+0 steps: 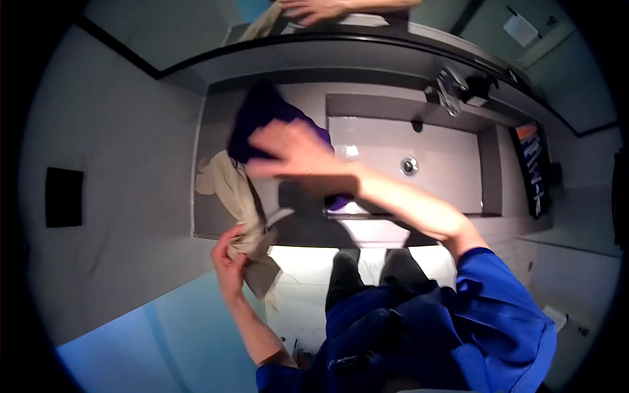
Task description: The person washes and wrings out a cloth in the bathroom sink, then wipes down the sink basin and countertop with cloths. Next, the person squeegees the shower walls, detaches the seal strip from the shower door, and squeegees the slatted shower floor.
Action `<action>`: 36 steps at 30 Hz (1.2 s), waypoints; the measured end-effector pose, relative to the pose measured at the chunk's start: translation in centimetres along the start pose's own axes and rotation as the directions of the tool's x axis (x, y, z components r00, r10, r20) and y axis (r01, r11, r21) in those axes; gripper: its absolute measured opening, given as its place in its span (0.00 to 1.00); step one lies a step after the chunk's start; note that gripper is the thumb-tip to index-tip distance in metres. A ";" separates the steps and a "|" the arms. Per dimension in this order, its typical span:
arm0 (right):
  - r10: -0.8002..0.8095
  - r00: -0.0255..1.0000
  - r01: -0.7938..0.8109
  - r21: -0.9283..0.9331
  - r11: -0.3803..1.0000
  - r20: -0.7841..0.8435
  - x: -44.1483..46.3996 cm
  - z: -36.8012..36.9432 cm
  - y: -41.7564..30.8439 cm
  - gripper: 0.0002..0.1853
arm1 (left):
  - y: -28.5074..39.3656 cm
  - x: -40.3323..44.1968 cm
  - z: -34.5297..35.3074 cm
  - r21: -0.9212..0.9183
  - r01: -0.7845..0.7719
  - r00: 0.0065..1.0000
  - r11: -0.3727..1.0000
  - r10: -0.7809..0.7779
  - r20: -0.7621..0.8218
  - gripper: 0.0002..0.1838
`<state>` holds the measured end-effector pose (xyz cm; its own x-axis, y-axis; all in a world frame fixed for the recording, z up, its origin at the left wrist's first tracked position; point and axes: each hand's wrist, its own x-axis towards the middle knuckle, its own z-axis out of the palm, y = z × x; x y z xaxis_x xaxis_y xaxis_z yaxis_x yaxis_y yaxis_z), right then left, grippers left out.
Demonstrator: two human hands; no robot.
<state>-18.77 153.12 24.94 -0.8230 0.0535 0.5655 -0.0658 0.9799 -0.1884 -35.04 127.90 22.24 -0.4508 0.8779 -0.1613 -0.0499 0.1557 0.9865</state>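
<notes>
My left hand (pixel 229 261) pinches the lower end of a beige cloth (pixel 229 187) at the counter's front left edge. The cloth stretches up over the counter, and part of it hangs below the edge. A dark purple cloth (pixel 263 110) lies crumpled behind it, beside the basin. Over the purple cloth is my right hand (pixel 288 149), slightly blurred, with fingers spread and nothing held. Whether it touches the cloth I cannot tell. My right forearm crosses the basin's front left corner, where a small purple piece (pixel 339 201) shows beneath it.
A rectangular sink (pixel 491 170) with a round drain (pixel 409 166) is set into the counter. Behind it stands a chrome faucet (pixel 451 92). A dark tray of small packets (pixel 532 170) sits at the right end. A mirror (pixel 445 19) runs along the back wall.
</notes>
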 end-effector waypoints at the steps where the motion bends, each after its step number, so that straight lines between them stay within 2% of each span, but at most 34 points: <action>1: -0.098 0.988 0.079 0.158 0.984 0.119 -1.3 3.7 -3.2 0.27 | -0.3 -1.6 1.2 0.202 0.129 0.989 0.971 -0.142 0.051 0.29; 2: -0.098 0.965 0.018 0.312 0.950 0.242 -4.2 7.8 -4.5 0.25 | -1.4 -1.9 2.3 0.542 -0.112 0.990 0.833 0.044 0.136 0.31; 3: -0.096 0.927 -0.079 0.439 0.895 0.362 -7.1 11.9 -5.9 0.22 | -3.2 -2.3 3.5 0.775 -0.338 0.941 0.534 0.195 0.276 0.33; 4: -0.124 0.873 -0.024 0.296 0.955 0.472 -9.0 10.9 -6.7 0.21 | -6.8 -3.1 4.9 0.586 -0.345 0.935 0.733 0.211 0.286 0.33; 5: -0.013 0.915 -0.149 0.369 0.918 0.403 -12.0 9.4 -7.1 0.23 | -10.2 -3.9 6.4 0.353 -0.325 0.929 0.877 0.227 0.291 0.33; 6: 0.098 0.940 -0.249 0.459 0.853 0.327 -15.1 8.0 -7.5 0.26 | -6.9 -4.3 9.6 0.570 -0.421 0.875 0.706 0.151 0.460 0.31; 7: 0.121 0.897 -0.296 0.374 0.879 0.425 -16.8 3.2 -8.4 0.29 | -7.7 -4.9 12.4 0.499 -0.564 0.796 0.658 0.272 0.541 0.32; 8: 0.219 0.850 -0.393 0.298 0.870 0.480 -21.0 0.4 -8.8 0.30 | -10.2 -6.3 16.2 0.461 -0.454 0.831 0.763 0.177 0.527 0.34; 9: 0.378 0.756 -0.611 0.368 0.700 0.534 -23.6 -3.2 -9.2 0.29 | -9.8 -6.5 19.3 0.475 -0.524 0.744 0.708 0.109 0.659 0.36; 10: 0.434 0.706 -0.606 0.160 0.779 0.560 -24.6 -6.6 -9.8 0.24 | -9.4 -6.7 22.4 0.459 -0.597 0.635 0.658 0.038 0.771 0.37; 11: 0.524 0.584 -0.712 0.081 0.698 0.620 -26.4 -8.6 -9.6 0.18 | -9.8 -6.7 24.7 0.272 -0.557 0.597 0.785 0.151 0.788 0.37; 12: 0.644 0.526 -0.818 0.124 0.561 0.555 -27.1 -9.9 -9.2 0.11 | -7.8 -5.0 25.1 0.078 -0.454 0.570 0.887 0.222 0.791 0.38; 13: 0.804 0.379 -0.925 0.178 0.334 0.458 -27.5 -10.7 -8.7 0.09 | -5.0 -2.7 24.9 -0.121 -0.323 0.546 0.939 0.289 0.787 0.40; 14: 0.863 0.290 -0.846 0.533 0.029 0.414 -27.6 -10.6 -7.4 0.11 | -3.2 0.8 23.9 0.122 -0.423 0.660 0.898 0.213 0.720 0.38; 15: 0.894 0.181 -0.552 0.795 -0.252 0.409 -26.9 -10.1 -5.6 0.13 | -4.5 4.1 23.1 0.246 -0.609 0.747 0.754 0.439 0.499 0.37; 16: 0.951 0.143 -0.536 0.829 -0.160 0.276 -25.4 -8.9 -3.7 0.15 | -2.2 7.5 22.0 0.467 -0.640 0.753 0.610 0.618 0.225 0.35; 17: 0.977 0.135 -0.545 0.836 -0.066 0.165 -23.9 -6.9 -0.8 0.17 | 0.6 10.7 20.2 0.764 -0.466 0.840 0.447 0.493 0.224 0.34; 18: 0.991 0.124 -0.559 0.829 0.026 0.053 -22.3 -4.9 2.0 0.18 | -1.8 13.4 18.3 0.826 -0.464 0.843 0.321 0.446 0.301 0.32; 19: 0.962 0.263 -0.724 0.645 0.244 -0.068 -22.1 -1.5 3.9 0.19 | -4.7 15.6 17.3 0.869 -0.458 0.849 0.187 0.383 0.364 0.30; 20: 0.901 0.393 -0.810 0.393 0.435 -0.186 -21.7 1.9 5.8 0.20 | -5.8 16.4 17.3 0.857 -0.495 0.814 0.142 0.422 0.400 0.25; 21: 0.866 0.487 -0.868 0.051 0.495 -0.117 -22.2 5.8 5.6 0.20 | -6.5 16.7 17.3 0.840 -0.534 0.776 0.098 0.452 0.440 0.20; 22: 0.818 0.573 -0.791 -0.290 0.538 -0.045 -22.6 9.7 5.5 0.21 | -5.9 16.4 17.1 0.783 -0.611 0.734 0.120 0.456 0.503 0.17; 23: 0.888 0.452 -0.783 -0.438 0.441 0.085 -22.8 13.2 4.0 0.22 | -6.8 16.3 15.6 0.712 -0.596 0.759 0.372 0.551 0.347 0.15; 24: 0.925 0.342 -0.930 -0.082 0.359 0.167 -21.7 13.6 4.8 0.22 | -7.6 16.2 14.1 0.547 -0.607 0.758 0.577 0.627 0.179 0.13; 25: 0.925 0.256 -0.948 0.261 0.183 0.281 -21.0 13.0 5.3 0.22 | -3.5 14.9 12.6 0.556 -0.343 0.899 0.757 0.435 -0.039 0.13; 26: 0.871 0.439 -0.885 0.276 0.375 0.222 -19.5 11.6 6.0 0.21 | -3.5 15.5 10.8 0.740 -0.260 0.774 0.620 0.592 -0.224 0.15; 27: 0.787 0.596 -0.794 0.262 0.549 0.157 -18.0 9.5 7.8 0.20 | -4.5 16.0 7.9 0.831 -0.227 0.642 0.508 0.720 -0.264 0.17; 28: 0.623 0.782 -0.622 0.045 0.781 0.010 -17.1 7.6 9.6 0.19 | -5.7 16.8 4.7 0.927 -0.206 0.596 0.314 0.791 -0.135 0.21; 29: 0.383 0.922 -0.386 -0.198 0.901 -0.053 -16.8 6.5 11.6 0.17 | -6.1 16.7 3.6 0.971 -0.103 0.637 0.217 0.764 -0.103 0.27; 31: 0.243 0.969 -0.248 -0.145 0.958 -0.052 -24.3 10.8 20.3 0.15 | -7.4 16.4 5.6 0.990 0.041 0.750 0.135 0.651 -0.119 0.36; 32: 0.085 0.924 0.037 -0.307 0.951 0.372 -26.6 4.7 21.1 0.14 | -8.0 15.6 5.9 0.990 0.021 0.753 0.136 0.650 -0.105 0.37; 33: 0.003 0.977 0.066 -0.318 0.946 0.212 -31.0 2.1 22.2 0.13 | -8.5 15.1 5.9 0.991 0.001 0.758 0.134 0.646 -0.089 0.38; 34: 0.314 0.893 -0.304 -0.080 0.949 0.324 -35.0 -1.4 23.0 0.11 | -9.8 14.9 5.1 0.979 0.010 0.753 0.204 0.642 -0.142 0.39; 36: 0.773 0.525 -0.634 -0.443 0.634 0.356 -40.7 -10.8 20.8 0.12 | -9.0 14.8 5.7 0.975 0.033 0.768 0.220 0.619 -0.166 0.39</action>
<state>19.50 173.45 6.67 -0.6839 0.7171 -0.1344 0.7296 0.6728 -0.1226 -36.19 142.10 10.86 -0.5248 0.6953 0.4911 0.8429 0.5049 0.1859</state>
